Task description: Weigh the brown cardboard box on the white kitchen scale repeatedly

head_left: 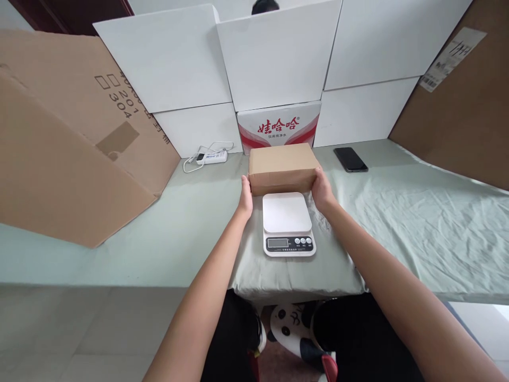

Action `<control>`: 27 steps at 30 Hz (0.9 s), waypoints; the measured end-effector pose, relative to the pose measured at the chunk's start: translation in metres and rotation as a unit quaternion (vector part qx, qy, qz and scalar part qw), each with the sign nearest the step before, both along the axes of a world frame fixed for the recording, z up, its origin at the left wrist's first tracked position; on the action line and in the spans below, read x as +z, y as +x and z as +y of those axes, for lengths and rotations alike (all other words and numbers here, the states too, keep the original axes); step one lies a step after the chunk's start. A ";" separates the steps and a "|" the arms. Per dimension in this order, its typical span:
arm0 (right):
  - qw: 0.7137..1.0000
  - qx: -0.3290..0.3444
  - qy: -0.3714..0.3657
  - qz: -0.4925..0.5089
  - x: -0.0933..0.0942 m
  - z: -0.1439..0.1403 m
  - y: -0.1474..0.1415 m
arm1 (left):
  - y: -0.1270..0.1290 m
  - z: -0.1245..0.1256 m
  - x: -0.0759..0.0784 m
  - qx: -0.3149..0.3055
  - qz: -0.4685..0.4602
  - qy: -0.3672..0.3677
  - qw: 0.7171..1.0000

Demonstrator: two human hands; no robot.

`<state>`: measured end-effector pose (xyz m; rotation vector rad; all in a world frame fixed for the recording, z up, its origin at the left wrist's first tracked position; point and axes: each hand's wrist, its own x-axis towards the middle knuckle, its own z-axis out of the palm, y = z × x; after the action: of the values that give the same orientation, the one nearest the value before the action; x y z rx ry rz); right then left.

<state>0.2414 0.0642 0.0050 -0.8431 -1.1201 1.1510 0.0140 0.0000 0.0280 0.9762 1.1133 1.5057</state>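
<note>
A closed brown cardboard box (283,165) is gripped at its two ends between my hands, just behind the scale. My left hand (246,196) presses against its left end, thumb up and the other fingers hidden. At the right end, my right hand (322,188) has its thumb near the top corner, with its remaining fingers out of sight. In front of the box lies a white kitchen scale (287,213) with a bare platform, a dark blank display and several buttons. Whether the box rests on the cloth or is slightly raised, I cannot tell.
Behind the box stands a white-and-red printed carton (278,124) against white panels (278,58). A white power strip with a cable (212,157) lies left, a black phone (350,159) right. Large cardboard sheets (71,132) flank the green tablecloth (178,228). Part of a person's head (265,6) shows above.
</note>
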 end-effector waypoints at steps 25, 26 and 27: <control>1.000 -0.010 0.003 -0.005 0.000 -0.010 -0.006 | -0.002 0.001 0.000 0.010 -0.015 0.025 1.000; 1.000 -0.008 0.010 -0.009 0.003 -0.012 -0.006 | -0.002 0.000 0.002 0.012 -0.014 0.031 0.999; 1.000 -0.005 0.017 -0.015 0.006 -0.014 -0.006 | -0.002 0.000 0.004 0.013 -0.013 0.036 0.999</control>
<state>0.2352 0.0502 0.0108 -0.8421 -1.1548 1.1114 0.0119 -0.0005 0.0316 0.9923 1.0629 1.5842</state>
